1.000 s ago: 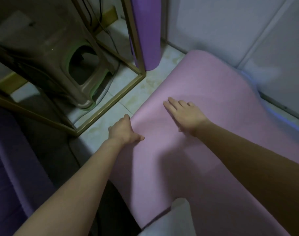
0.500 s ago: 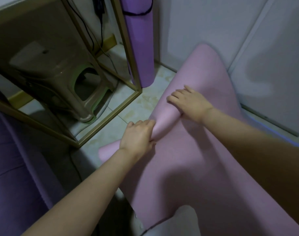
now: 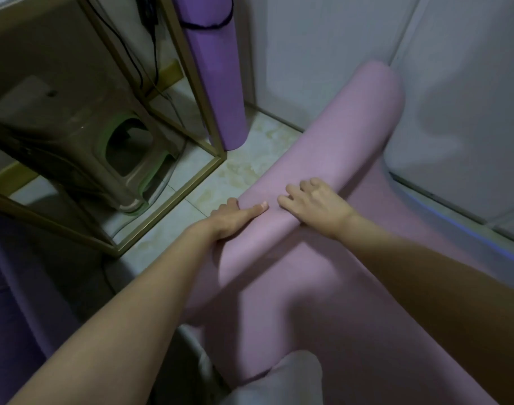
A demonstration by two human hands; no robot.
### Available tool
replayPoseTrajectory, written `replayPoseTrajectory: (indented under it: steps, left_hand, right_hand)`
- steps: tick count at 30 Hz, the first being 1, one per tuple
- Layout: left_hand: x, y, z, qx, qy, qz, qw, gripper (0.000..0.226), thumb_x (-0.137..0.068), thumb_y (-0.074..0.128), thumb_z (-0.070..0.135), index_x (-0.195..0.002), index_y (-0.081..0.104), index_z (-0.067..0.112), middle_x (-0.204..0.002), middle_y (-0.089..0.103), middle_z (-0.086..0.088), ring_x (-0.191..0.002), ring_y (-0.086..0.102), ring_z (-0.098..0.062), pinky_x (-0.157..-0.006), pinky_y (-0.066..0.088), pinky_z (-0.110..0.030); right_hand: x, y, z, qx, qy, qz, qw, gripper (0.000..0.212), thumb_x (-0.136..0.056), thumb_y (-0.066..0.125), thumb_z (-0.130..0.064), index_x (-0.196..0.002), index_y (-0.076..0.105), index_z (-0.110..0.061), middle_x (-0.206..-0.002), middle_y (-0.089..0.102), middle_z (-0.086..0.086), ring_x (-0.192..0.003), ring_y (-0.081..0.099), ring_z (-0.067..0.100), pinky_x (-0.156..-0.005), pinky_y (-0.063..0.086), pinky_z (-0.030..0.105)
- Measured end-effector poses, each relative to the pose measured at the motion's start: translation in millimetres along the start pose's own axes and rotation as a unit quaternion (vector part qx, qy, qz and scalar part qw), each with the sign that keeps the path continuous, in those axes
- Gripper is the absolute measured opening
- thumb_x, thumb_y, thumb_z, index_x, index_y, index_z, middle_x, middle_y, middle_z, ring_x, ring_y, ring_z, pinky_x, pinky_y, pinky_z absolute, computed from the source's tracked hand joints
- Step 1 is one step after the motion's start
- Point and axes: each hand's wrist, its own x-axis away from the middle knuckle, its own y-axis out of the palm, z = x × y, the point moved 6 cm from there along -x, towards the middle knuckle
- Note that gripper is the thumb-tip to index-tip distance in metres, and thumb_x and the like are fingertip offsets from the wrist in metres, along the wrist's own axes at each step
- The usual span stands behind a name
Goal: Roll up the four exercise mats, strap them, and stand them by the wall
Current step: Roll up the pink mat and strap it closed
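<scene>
Lying at the nine o'clock edge of the view, a flat purple mat runs up beside a gold metal frame. A plastic stool stands inside the frame, with a black cable hanging behind it. At twelve o'clock a rolled purple mat stands upright in the corner, just beside the frame's post, with a dark strap round its top.

A wedge of bare floor tile is the only open room, between the frame and the pink mat. The mat's far part is wound into a roll, which slants from seven o'clock toward one o'clock. The roll's far end is close against the wall panel; contact cannot be told. The mat's three o'clock edge runs close along the wall base.

The left hand grips the roll, thumb on top and fingers wrapped round its far side. Just beside it, the right hand curls bent fingers over the roll's crown. White cloth shows at six o'clock.

A second ago the pink mat lay flat under both hands. Half a second ago the roll was thin, and now it is thicker.

Counted: three mats, one strap, one stool, two hands.
</scene>
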Motion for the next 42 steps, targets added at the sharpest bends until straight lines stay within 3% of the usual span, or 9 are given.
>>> replayPoseTrajectory:
  steps: [7, 13, 19, 23, 27, 31, 34, 37, 42]
  left_hand:
    - [0, -5, 12, 0.030, -0.039, -0.013, 0.999, 0.080, -0.068, 0.075, 0.058, -0.120, 0.055, 0.000, -0.105, 0.062, -0.006, -0.085, 0.061, -0.019, -0.067, 0.046, -0.029]
    - [20, 11, 67, -0.030, 0.021, -0.120, 0.992, 0.050, -0.074, 0.078, 0.043, -0.104, 0.066, 0.006, -0.100, 0.070, -0.004, -0.085, 0.068, -0.018, -0.072, 0.051, -0.026]
    - [46, 11, 103, -0.012, 0.084, -0.158, 0.984, 0.034, -0.075, 0.080, 0.022, -0.105, 0.066, 0.013, -0.104, 0.071, -0.005, -0.092, 0.069, -0.020, -0.081, 0.056, -0.029]
    - [68, -4, 121, 0.019, 0.156, -0.153, 0.976, 0.039, -0.074, 0.080, 0.015, -0.110, 0.064, 0.015, -0.106, 0.070, -0.003, -0.093, 0.068, -0.018, -0.084, 0.055, -0.032]
    - [118, 2, 156, -0.005, 0.286, -0.120, 0.951, 0.035, -0.073, 0.077, 0.001, -0.103, 0.062, 0.013, -0.096, 0.067, -0.007, -0.073, 0.062, -0.012, -0.063, 0.053, -0.018]
    - [174, 8, 181, -0.180, 0.410, -0.092, 0.889, 0.043, -0.068, 0.074, 0.002, -0.107, 0.062, 0.015, -0.105, 0.068, -0.009, -0.093, 0.064, -0.022, -0.076, 0.053, -0.031]
    - [218, 6, 184, -0.312, 0.483, -0.076, 0.815, 0.037, -0.073, 0.067, 0.010, -0.106, 0.061, 0.025, -0.107, 0.066, -0.004, -0.099, 0.062, -0.025, -0.078, 0.049, -0.032]
    - [256, 6, 184, -0.375, 0.551, -0.029, 0.745, 0.032, -0.078, 0.062, 0.014, -0.108, 0.060, 0.026, -0.108, 0.066, -0.004, -0.100, 0.059, -0.028, -0.070, 0.038, -0.029]
    - [302, 7, 179, -0.456, 0.620, 0.058, 0.637, 0.023, -0.079, 0.054, 0.011, -0.101, 0.057, 0.019, -0.097, 0.065, -0.007, -0.093, 0.057, -0.033, -0.061, 0.027, -0.032]
  right_hand:
    - [46, -16, 7, -0.017, 0.029, 0.076, 0.997, 0.018, -0.070, 0.032, 0.000, -0.080, 0.033, -0.015, -0.065, 0.051, 0.001, -0.053, 0.049, 0.019, -0.050, 0.034, 0.030]
    - [93, -31, 33, -0.078, 0.072, 0.058, 0.993, 0.018, -0.068, 0.031, -0.003, -0.081, 0.033, -0.015, -0.068, 0.054, 0.004, -0.057, 0.052, 0.022, -0.043, 0.035, 0.029]
    - [115, -58, 52, -0.138, 0.091, -0.063, 0.984, 0.025, -0.065, 0.065, 0.003, -0.085, 0.057, -0.009, -0.082, 0.057, 0.010, -0.066, 0.056, 0.026, -0.045, 0.044, 0.031]
    - [119, -83, 49, -0.170, 0.157, -0.223, 0.947, 0.032, -0.094, 0.037, -0.004, -0.125, 0.040, -0.008, -0.123, 0.042, 0.011, -0.109, 0.049, 0.028, -0.083, 0.040, 0.036]
    - [114, -130, 59, -0.114, 0.235, -0.142, 0.955, 0.026, -0.088, 0.034, -0.005, -0.109, 0.050, -0.003, -0.103, 0.052, 0.016, -0.091, 0.059, 0.032, -0.068, 0.045, 0.037]
    - [132, -177, 80, -0.040, 0.306, -0.037, 0.951, 0.016, -0.074, 0.039, -0.005, -0.089, 0.047, -0.004, -0.072, 0.057, 0.015, -0.058, 0.059, 0.030, -0.044, 0.044, 0.029]
    - [151, -205, 93, -0.024, 0.372, -0.059, 0.926, 0.037, -0.075, 0.059, 0.006, -0.112, 0.055, 0.006, -0.107, 0.059, 0.029, -0.089, 0.063, 0.041, -0.069, 0.053, 0.040]
    - [170, -219, 93, -0.048, 0.343, -0.185, 0.920, 0.067, -0.079, 0.068, -0.013, -0.139, 0.038, -0.006, -0.144, 0.037, 0.016, -0.133, 0.036, 0.032, -0.107, 0.030, 0.038]
    - [193, -254, 83, -0.026, 0.341, -0.278, 0.898, 0.067, -0.071, 0.075, -0.041, -0.124, 0.045, -0.013, -0.127, 0.050, 0.005, -0.121, 0.045, 0.023, -0.100, 0.029, 0.029]
